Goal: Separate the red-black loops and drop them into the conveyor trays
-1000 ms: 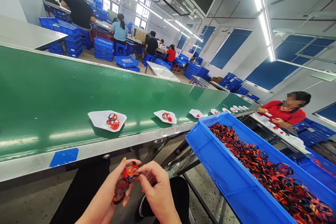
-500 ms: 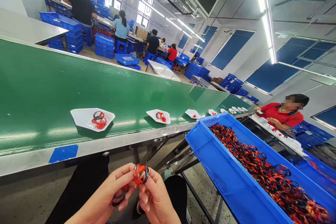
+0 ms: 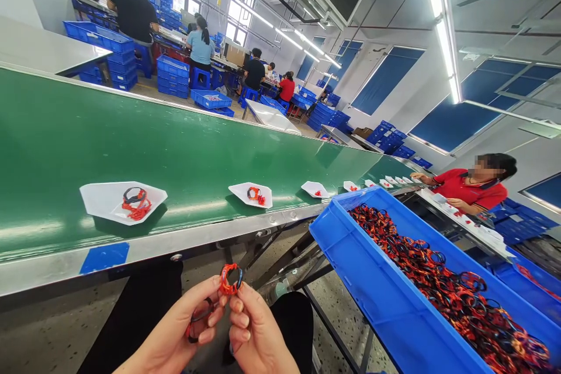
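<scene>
Low in the head view, my left hand (image 3: 173, 327) and my right hand (image 3: 258, 327) pinch a small ring-shaped band (image 3: 225, 287) from either side. Its left side is red-orange and its right side dark. A second dark band (image 3: 202, 311) is tucked in the curled fingers of my left hand. Beyond my hands, a white paper tray (image 3: 100, 201) on the green conveyor belt (image 3: 144, 146) bears a black ring with red strands. A smaller-looking white tray (image 3: 239, 190) farther right holds a similar ring and a red piece.
A large blue bin (image 3: 372, 269) heaped with red, orange and black bands (image 3: 438, 280) stands at my right. The belt's metal edge (image 3: 153, 245) runs in front of me. More white trays (image 3: 312, 187) line the belt towards a person in red (image 3: 471, 187) at the far right.
The white trays have shifted left along the belt. In my fingers the band has turned and opened into a clearer ring. The person in red now reaches a hand to the belt.
</scene>
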A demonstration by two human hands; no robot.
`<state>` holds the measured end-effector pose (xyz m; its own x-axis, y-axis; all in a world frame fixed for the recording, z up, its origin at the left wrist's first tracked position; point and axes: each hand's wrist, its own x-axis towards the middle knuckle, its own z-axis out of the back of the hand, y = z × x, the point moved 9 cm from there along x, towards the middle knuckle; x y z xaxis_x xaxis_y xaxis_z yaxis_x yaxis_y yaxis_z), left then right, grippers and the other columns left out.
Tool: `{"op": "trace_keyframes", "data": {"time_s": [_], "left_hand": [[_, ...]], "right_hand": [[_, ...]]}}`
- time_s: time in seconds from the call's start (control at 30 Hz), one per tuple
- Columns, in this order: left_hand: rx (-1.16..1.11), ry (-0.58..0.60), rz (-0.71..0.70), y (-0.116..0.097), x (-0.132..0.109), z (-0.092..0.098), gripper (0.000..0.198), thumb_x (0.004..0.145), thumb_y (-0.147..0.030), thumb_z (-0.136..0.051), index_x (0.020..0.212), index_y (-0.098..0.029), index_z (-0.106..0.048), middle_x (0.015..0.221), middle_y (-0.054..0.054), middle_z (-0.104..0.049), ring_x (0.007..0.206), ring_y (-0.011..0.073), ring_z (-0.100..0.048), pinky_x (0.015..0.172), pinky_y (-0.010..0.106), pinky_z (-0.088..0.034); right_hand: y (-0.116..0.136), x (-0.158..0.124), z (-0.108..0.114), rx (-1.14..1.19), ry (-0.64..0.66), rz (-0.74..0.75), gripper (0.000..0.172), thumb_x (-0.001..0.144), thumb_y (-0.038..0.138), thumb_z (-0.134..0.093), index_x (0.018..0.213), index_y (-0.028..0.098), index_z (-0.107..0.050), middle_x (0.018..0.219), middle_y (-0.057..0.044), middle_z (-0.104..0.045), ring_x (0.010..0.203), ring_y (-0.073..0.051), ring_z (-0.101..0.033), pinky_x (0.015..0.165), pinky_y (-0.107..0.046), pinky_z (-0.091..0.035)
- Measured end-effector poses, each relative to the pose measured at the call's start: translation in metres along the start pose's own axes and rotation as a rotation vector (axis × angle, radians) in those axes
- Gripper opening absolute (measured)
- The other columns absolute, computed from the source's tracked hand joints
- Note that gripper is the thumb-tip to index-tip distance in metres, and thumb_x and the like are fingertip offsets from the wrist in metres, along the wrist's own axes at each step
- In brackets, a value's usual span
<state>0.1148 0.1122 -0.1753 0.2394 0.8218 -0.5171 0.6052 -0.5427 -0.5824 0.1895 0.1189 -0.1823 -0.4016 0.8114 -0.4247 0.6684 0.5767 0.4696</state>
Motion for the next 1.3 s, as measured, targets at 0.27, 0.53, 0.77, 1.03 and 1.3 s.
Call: {"op": "trace_keyframes", "data": {"time_s": [0.27, 0.53, 0.77, 1.03, 1.3], "left_hand": [[0.245, 0.072, -0.167, -0.017, -0.002, -0.011, 0.026, 0.078, -0.044, -0.058, 0.075, -0.018, -0.061, 0.062, -0.003, -0.048, 0.050, 0.0059, -0.029, 0.041, 0.019, -0.025], [0.029, -0.142, -0.156, -0.022, -0.003, 0.007, 0.038, 0.071, -0.041, -0.066, 0.104, -0.022, -0.061, 0.083, 0.003, -0.063, 0.051, 0.0069, -0.040, 0.037, 0.018, -0.030], [-0.267, -0.245, -0.032, -0.018, 0.008, 0.026, 0.018, 0.077, -0.022, -0.059, 0.092, -0.013, -0.064, 0.093, 0.012, -0.066, 0.074, 0.0162, -0.062, 0.063, 0.029, -0.055], [-0.353, -0.167, -0.121, -0.035, 0.003, 0.020, 0.025, 0.081, -0.023, -0.054, 0.098, -0.008, -0.063, 0.105, 0.018, -0.064, 0.102, 0.0276, -0.060, 0.086, 0.043, -0.053], [-0.303, -0.093, -0.144, -0.034, 0.005, 0.014, 0.028, 0.082, -0.028, -0.053, 0.103, -0.011, -0.062, 0.111, 0.014, -0.063, 0.108, 0.0246, -0.057, 0.088, 0.035, -0.050]], "right_hand": [[-0.005, 0.008, 0.007, 0.023, -0.032, -0.023, 0.024, 0.069, 0.024, -0.077, 0.085, 0.008, -0.066, 0.061, 0.004, -0.049, 0.042, 0.003, -0.032, 0.035, -0.006, -0.021], [0.074, 0.018, -0.007, -0.321, -0.128, 0.295, 0.026, 0.067, 0.034, -0.076, 0.076, 0.014, -0.062, 0.062, 0.004, -0.052, 0.042, 0.000, -0.036, 0.034, -0.010, -0.024], [0.220, 0.066, -0.011, -0.544, -0.358, 0.710, 0.027, 0.063, 0.033, -0.074, 0.076, 0.014, -0.060, 0.065, 0.002, -0.060, 0.043, -0.003, -0.045, 0.035, -0.012, -0.032], [0.219, 0.054, -0.026, -0.685, -0.381, 0.750, 0.038, 0.068, 0.028, -0.068, 0.103, 0.017, -0.060, 0.084, -0.002, -0.065, 0.060, -0.008, -0.057, 0.047, -0.017, -0.045], [0.037, 0.000, -0.052, -1.232, -0.016, 0.490, 0.014, 0.078, 0.025, -0.063, 0.087, 0.018, -0.070, 0.068, 0.000, -0.063, 0.052, -0.008, -0.048, 0.049, -0.020, -0.037]]}}
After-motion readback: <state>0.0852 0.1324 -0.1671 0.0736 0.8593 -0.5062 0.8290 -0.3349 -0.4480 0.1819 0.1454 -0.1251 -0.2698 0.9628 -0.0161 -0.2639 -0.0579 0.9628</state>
